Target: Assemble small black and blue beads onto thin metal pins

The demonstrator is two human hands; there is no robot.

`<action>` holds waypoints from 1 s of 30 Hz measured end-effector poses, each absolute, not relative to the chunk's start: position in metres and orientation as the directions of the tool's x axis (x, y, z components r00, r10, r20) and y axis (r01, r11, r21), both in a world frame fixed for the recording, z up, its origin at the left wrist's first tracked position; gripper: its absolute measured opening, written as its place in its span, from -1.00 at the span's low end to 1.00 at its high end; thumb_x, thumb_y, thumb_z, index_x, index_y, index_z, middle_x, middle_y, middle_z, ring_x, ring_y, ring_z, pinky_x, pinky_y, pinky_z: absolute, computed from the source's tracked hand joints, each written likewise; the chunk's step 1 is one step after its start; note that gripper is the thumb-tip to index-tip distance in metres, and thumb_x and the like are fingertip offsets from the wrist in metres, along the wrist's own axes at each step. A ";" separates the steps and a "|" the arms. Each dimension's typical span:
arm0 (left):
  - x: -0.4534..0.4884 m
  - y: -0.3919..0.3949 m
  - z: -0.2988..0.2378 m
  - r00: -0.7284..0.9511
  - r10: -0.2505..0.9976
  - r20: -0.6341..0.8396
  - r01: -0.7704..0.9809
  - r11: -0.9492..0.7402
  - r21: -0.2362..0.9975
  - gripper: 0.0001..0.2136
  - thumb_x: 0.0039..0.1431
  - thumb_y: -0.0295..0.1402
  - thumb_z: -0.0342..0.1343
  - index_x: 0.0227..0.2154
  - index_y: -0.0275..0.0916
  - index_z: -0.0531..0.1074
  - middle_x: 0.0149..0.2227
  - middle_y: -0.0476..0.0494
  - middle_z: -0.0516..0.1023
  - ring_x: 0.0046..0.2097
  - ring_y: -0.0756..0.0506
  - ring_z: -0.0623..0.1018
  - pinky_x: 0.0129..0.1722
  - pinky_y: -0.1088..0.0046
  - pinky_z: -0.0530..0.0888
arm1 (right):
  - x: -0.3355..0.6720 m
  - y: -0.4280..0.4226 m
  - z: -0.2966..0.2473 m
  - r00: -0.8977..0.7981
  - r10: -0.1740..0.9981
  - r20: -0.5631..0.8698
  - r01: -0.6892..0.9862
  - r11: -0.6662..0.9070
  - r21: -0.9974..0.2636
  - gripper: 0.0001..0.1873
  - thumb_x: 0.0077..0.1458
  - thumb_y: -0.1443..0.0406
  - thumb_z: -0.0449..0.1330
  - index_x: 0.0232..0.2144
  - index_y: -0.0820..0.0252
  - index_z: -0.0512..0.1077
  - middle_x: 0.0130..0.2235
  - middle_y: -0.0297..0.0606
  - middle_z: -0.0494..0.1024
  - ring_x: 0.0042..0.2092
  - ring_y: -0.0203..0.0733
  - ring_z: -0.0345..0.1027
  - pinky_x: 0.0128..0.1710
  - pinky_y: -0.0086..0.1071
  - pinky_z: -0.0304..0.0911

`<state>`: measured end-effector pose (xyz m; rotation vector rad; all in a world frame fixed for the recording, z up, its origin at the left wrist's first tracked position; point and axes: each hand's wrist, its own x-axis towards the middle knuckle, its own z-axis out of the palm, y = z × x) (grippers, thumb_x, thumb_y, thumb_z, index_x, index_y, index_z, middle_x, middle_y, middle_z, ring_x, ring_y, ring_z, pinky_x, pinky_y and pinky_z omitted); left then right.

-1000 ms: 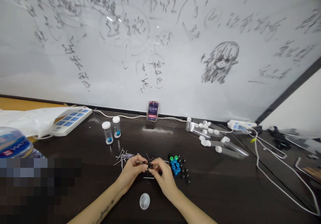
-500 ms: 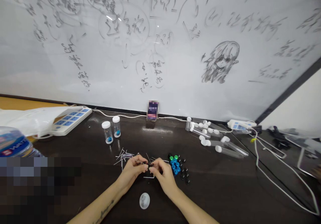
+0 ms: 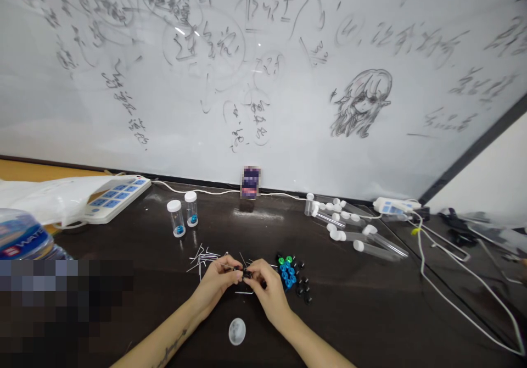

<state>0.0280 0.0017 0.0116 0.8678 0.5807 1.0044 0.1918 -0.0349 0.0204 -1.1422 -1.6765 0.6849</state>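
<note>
A small black part [image 3: 246,273] sits between my fingertips, and its exact shape is too small to make out. My left hand [image 3: 214,281] is closed in a pinch on its left end. From the other side my right hand [image 3: 267,286] pinches its right end between thumb and fingers. Thin L-shaped hex keys [image 3: 201,257] lie in a loose pile beside my left hand. Another hex key [image 3: 244,293] lies just below the fingertips. Near my right hand are blue ring-like pieces [image 3: 287,274], green ones [image 3: 285,260] and several black screw-like pieces [image 3: 304,288].
A round whitish disc [image 3: 237,331] lies in front of my hands. Two capped clear tubes [image 3: 176,219] with blue pieces stand back left. Clear tubes [image 3: 376,250] and white caps lie back right. Power strips [image 3: 119,198], a white cable [image 3: 453,302] and a water bottle [image 3: 27,236] flank the table.
My fingers have shifted slightly around the black part, and more of it shows between the fingertips. Both hands stay in nearly the same place.
</note>
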 end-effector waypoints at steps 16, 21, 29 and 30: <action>0.027 0.002 0.011 0.464 0.885 -0.035 -0.473 0.281 0.835 -0.87 -0.09 -0.52 0.28 -0.43 -0.30 0.48 -0.50 -0.03 0.48 -0.44 0.04 0.43 -0.38 0.54 0.33 | 0.192 -0.036 0.019 -0.117 0.945 0.304 0.366 0.326 -0.872 -0.97 0.14 0.33 0.15 -0.32 0.18 0.36 -0.52 -0.41 0.42 -0.50 -0.31 0.27 -0.45 -0.48 0.16; 0.028 0.001 0.010 0.466 0.884 -0.038 -0.462 0.280 0.841 -0.85 -0.13 -0.54 0.30 -0.44 -0.29 0.48 -0.44 -0.03 0.50 -0.45 0.06 0.43 -0.40 0.55 0.33 | 0.193 -0.038 0.020 -0.139 0.957 0.254 0.370 0.288 -0.883 -0.76 0.21 0.29 0.06 -0.50 0.20 0.32 -0.57 -0.41 0.40 -0.55 -0.34 0.25 -0.50 -0.50 0.12; 0.027 0.004 0.008 0.441 0.897 -0.039 -0.472 0.269 0.840 -0.86 -0.12 -0.53 0.30 -0.44 -0.29 0.48 -0.46 -0.02 0.49 -0.44 0.05 0.42 -0.38 0.54 0.33 | 0.191 -0.035 0.016 -0.085 0.921 0.380 0.425 0.378 -0.822 -0.92 0.04 0.39 0.22 -0.37 0.17 0.37 -0.47 -0.41 0.34 -0.46 -0.30 0.22 -0.44 -0.48 0.12; 0.027 0.004 0.008 0.442 0.896 -0.040 -0.470 0.270 0.840 -0.86 -0.13 -0.53 0.30 -0.45 -0.29 0.48 -0.45 -0.03 0.49 -0.45 0.05 0.41 -0.38 0.54 0.33 | 0.191 -0.035 0.015 -0.086 0.917 0.388 0.424 0.387 -0.819 -0.92 0.04 0.40 0.22 -0.37 0.17 0.37 -0.45 -0.40 0.34 -0.45 -0.30 0.21 -0.43 -0.48 0.13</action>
